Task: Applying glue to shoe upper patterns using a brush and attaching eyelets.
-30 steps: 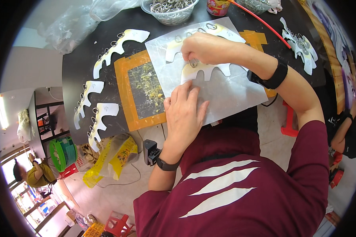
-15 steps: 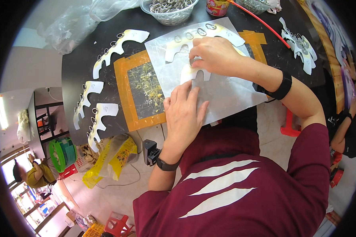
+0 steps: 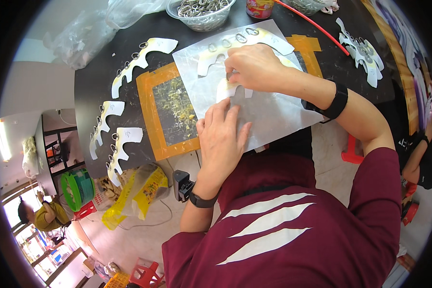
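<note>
My right hand (image 3: 255,67) pinches a small metal ring (image 3: 228,77) at the edge of a scalloped white piece (image 3: 223,89); its fingers cover part of both. My left hand (image 3: 221,139) lies flat with fingers spread, fingertips touching the lower edge of that piece. Beneath them is a translucent whitish sheet (image 3: 269,117). Farther up the sheet rests a second scalloped piece (image 3: 206,58), with several rings along its curved, yellowish edge.
Left on the black table are ringed white pieces (image 3: 153,45), (image 3: 113,108), (image 3: 129,135). Orange tape (image 3: 149,115) frames a glue-stained patch. A bowl of rings (image 3: 206,19), a red tub (image 3: 260,8), a red tube (image 3: 317,29) and piled white pieces (image 3: 368,55) stand beyond.
The view has shifted slightly. My right hand stays by the ring with a small movement of its fingers; my left hand keeps its place at the piece's edge.
</note>
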`<state>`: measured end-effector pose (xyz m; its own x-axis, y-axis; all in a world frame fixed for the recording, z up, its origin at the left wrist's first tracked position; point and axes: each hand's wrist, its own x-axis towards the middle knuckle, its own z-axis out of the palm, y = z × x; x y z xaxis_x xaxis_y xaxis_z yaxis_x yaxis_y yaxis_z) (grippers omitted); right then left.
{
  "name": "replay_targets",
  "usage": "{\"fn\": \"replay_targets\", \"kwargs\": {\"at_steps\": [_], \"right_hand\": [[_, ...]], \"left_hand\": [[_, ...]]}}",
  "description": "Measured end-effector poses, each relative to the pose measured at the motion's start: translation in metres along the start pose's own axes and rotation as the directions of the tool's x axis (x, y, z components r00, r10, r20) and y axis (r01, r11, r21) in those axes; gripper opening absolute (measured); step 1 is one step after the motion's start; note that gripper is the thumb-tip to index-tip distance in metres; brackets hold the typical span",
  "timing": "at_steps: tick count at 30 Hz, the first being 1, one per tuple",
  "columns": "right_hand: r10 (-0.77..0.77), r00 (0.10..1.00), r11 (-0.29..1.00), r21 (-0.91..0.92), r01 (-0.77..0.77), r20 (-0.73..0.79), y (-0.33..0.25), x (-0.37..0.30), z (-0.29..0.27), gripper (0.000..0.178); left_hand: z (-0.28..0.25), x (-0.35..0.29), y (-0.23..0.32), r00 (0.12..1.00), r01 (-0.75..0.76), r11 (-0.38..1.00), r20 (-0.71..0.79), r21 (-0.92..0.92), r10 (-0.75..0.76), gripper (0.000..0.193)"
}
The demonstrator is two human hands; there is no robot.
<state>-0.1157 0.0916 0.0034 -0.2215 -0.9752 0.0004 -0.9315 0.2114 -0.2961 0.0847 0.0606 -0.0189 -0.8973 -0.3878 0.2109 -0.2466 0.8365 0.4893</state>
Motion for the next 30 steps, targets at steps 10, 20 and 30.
{"fn": "replay_targets", "kwargs": {"at_steps": [10,20,30], "right_hand": [[0.115,0.967,0.934,0.356,-0.027,-0.228,0.018,-0.021,-0.044,0.012],[0.347,0.938,0.653,0.725,-0.220,-0.027,0.097,-0.118,-0.044,0.015],[0.363,0.926,0.628,0.707,-0.325,0.103,0.110,-0.115,-0.025,0.025]], "left_hand": [[-0.009,-0.001,-0.004,1.000,-0.009,0.999,0.021,-0.050,0.010,0.040],[-0.062,0.006,-0.045,0.849,0.517,0.327,0.425,-0.791,-0.314,0.059],[-0.063,0.036,-0.055,0.683,0.712,0.113,0.646,-0.693,-0.341,0.058]]}}
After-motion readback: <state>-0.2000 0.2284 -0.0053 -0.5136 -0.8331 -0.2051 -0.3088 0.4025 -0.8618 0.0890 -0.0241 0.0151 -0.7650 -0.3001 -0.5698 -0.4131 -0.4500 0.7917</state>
